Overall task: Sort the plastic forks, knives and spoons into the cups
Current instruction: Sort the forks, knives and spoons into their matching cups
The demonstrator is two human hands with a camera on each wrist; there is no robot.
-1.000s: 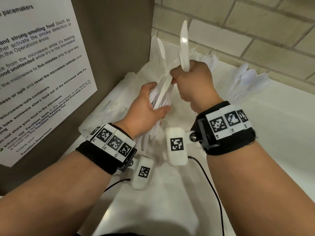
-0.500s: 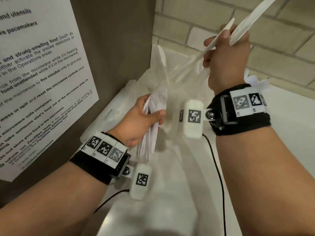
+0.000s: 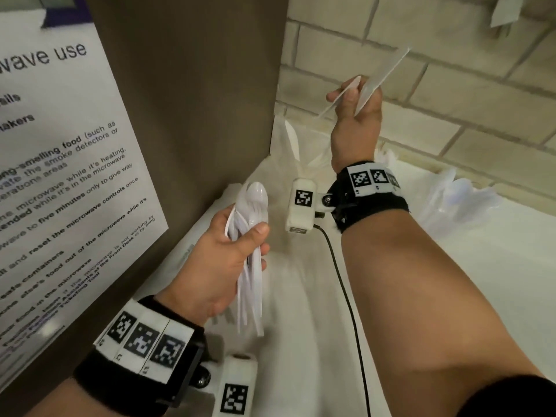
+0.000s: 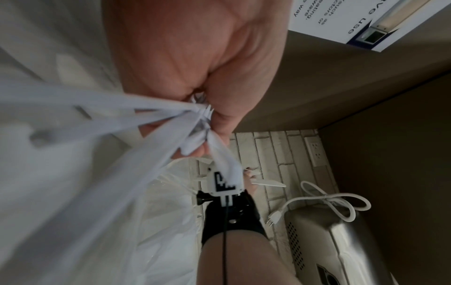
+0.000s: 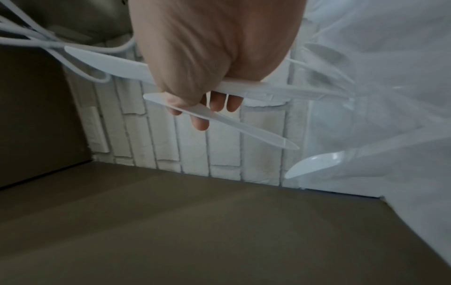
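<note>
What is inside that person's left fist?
The left hand grips a bundle of white plastic cutlery. Spoon bowls stick out at the top and handles fan out below. The middle stretch is covered by the fingers, so the count and any other kinds stay unclear.

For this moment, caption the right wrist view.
Right hand grips two white plastic knives before a brick wall.

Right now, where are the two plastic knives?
In the head view, the right hand holds the two knives raised at upper right, before the brick wall, above the left hand's bundle.
</note>
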